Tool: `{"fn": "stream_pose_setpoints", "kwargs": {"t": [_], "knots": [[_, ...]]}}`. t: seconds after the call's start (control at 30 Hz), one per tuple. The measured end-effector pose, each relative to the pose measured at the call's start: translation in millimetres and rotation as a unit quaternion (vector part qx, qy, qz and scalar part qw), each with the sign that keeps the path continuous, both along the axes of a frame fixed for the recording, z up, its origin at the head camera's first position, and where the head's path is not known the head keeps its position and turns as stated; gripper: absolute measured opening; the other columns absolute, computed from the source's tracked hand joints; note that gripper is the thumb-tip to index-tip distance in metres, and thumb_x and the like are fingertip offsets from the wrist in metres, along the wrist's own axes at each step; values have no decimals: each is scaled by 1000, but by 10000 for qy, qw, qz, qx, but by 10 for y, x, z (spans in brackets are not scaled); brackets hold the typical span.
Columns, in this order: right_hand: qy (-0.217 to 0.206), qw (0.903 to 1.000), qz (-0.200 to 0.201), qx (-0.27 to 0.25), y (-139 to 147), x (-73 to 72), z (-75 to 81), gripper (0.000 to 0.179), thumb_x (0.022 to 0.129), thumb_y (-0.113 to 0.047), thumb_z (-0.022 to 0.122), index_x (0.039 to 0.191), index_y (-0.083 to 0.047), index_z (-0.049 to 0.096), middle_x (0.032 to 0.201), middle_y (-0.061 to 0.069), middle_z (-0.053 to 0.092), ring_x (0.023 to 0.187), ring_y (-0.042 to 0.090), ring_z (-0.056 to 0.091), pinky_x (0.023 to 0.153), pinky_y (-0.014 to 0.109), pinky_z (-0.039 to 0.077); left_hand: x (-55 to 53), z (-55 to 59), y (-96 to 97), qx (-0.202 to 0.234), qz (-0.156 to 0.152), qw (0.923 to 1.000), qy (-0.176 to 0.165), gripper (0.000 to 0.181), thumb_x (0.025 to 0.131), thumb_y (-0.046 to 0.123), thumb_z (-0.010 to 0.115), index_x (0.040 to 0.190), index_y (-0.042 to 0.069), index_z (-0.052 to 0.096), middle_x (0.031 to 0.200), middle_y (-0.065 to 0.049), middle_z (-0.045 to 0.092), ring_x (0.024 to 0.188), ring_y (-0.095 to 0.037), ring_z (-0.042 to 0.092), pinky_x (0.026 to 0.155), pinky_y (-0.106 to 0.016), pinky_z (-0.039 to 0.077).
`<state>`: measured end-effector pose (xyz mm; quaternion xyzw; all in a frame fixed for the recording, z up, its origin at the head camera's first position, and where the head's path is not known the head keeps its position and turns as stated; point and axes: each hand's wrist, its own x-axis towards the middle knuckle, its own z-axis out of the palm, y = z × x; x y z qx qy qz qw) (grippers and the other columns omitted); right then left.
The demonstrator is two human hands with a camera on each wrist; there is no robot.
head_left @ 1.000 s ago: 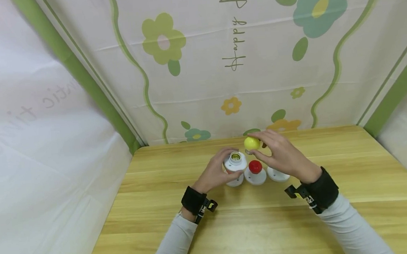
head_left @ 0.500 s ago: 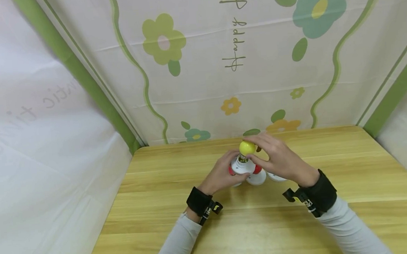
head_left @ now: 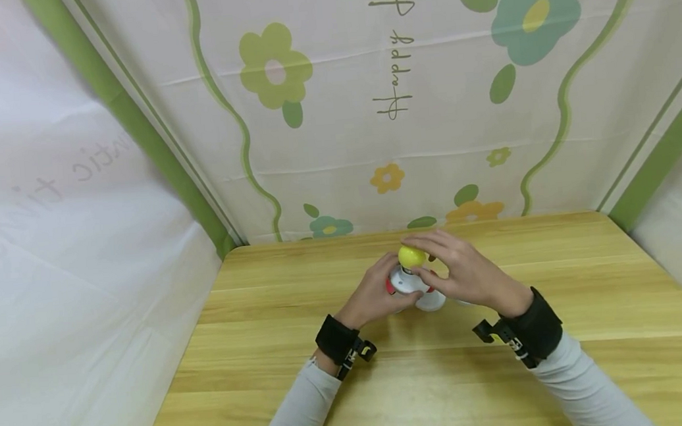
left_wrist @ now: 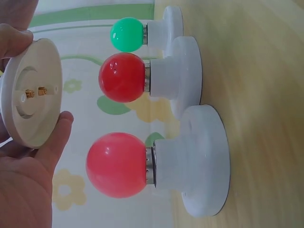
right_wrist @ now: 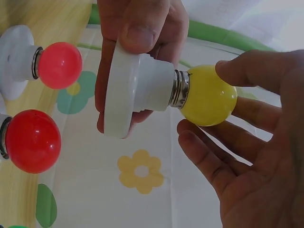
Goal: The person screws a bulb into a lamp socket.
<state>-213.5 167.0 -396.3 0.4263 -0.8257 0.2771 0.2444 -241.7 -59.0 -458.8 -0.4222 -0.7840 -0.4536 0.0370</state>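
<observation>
My left hand [head_left: 373,292] grips a round white lamp holder [right_wrist: 135,90] by its base edge, held up off the table. Its underside with two brass contacts faces the left wrist camera. My right hand [head_left: 460,267] pinches a yellow light bulb [right_wrist: 209,95] between thumb and fingers. The bulb's metal screw cap [right_wrist: 180,89] sits at the mouth of the holder, with some thread still showing. Behind and below the hands, a pinkish-red bulb [left_wrist: 117,164], a red bulb [left_wrist: 122,77] and a green bulb [left_wrist: 127,34] stand in white holders on the table.
The three holders stand in a row on the wooden table [head_left: 424,385], mostly hidden by the hands in the head view. A printed fabric curtain [head_left: 334,108] rises behind the table's far edge, with another white sheet [head_left: 71,258] along the left.
My left hand has moved the holder rightward and my right hand has brought the yellow bulb left and down. The bulb's cap, apart from the holder before, now sits in its mouth.
</observation>
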Motion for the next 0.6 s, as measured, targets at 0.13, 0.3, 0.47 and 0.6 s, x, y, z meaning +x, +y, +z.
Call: {"fn": "stream_pose_setpoints", "kwargs": {"t": [0.13, 0.3, 0.47, 0.6], "knots": [[-110, 9999, -4, 55, 8, 6, -2, 54, 91, -5, 79, 143, -2, 64, 141, 16, 67, 124, 30, 66, 82, 40, 63, 1, 0, -2, -10, 26, 10000, 13, 67, 90, 11, 85, 149, 7, 54, 143, -12, 61, 129, -26, 64, 109, -31, 56], [-92, 9999, -51, -7, 7, -2, -6, 53, 90, -6, 83, 140, -3, 66, 139, 15, 68, 118, 28, 67, 79, 40, 63, 4, 2, -5, -16, 64, 9999, 76, 65, 90, 12, 86, 148, 7, 56, 142, -12, 61, 127, -26, 65, 106, -30, 57], [21, 9999, -146, -81, 1, -13, -19, 54, 86, -10, 89, 135, -3, 68, 133, 13, 69, 109, 23, 68, 77, 36, 62, 8, -1, -8, -50, 44, 9999, 112, 64, 90, 13, 87, 147, 7, 57, 143, -11, 61, 127, -25, 65, 106, -29, 57], [41, 9996, -238, -122, -5, -20, -26, 53, 83, -13, 92, 130, -3, 69, 126, 11, 69, 100, 18, 67, 75, 36, 62, 9, -3, -10, -40, -7, 9999, 101, 66, 90, 12, 87, 148, 7, 55, 144, -11, 60, 128, -25, 64, 106, -29, 57]]}}
